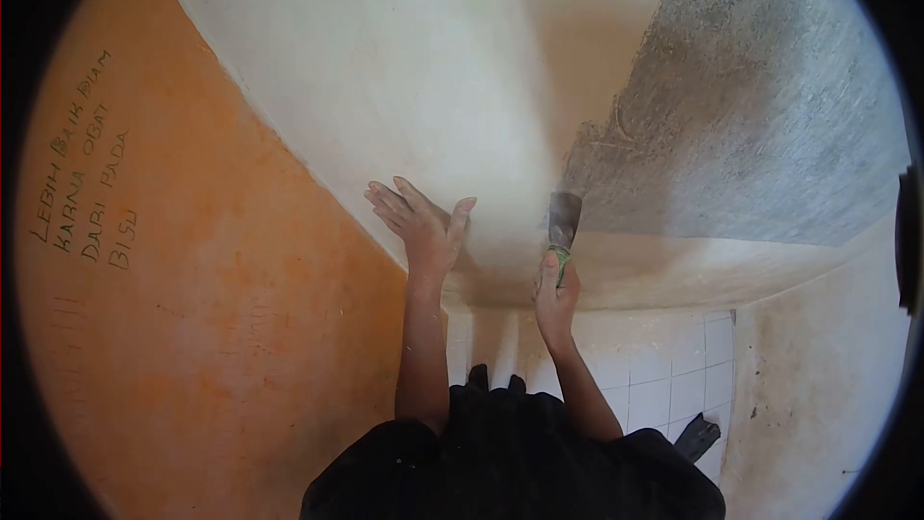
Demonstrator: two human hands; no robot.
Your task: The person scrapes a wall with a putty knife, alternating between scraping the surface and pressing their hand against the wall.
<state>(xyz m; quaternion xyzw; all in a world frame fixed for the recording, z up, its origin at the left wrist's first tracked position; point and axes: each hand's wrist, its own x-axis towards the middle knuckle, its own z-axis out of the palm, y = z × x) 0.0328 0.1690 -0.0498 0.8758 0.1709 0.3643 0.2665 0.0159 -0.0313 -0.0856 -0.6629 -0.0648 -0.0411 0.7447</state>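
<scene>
My left hand is raised against the white wall, its fingers spread and nothing in it. In my right hand is a scraper with a green handle, gripped with the thumb along it. The scraper's wide dark blade points up and lies at the lower left edge of the rough grey patch, where the white coating is absent. Whether the blade edge presses on the wall is hard to tell.
An orange wall with handwriting stands at the left. Below is a white tiled floor, with a dark object lying at the right. A stained pale wall rises at the far right.
</scene>
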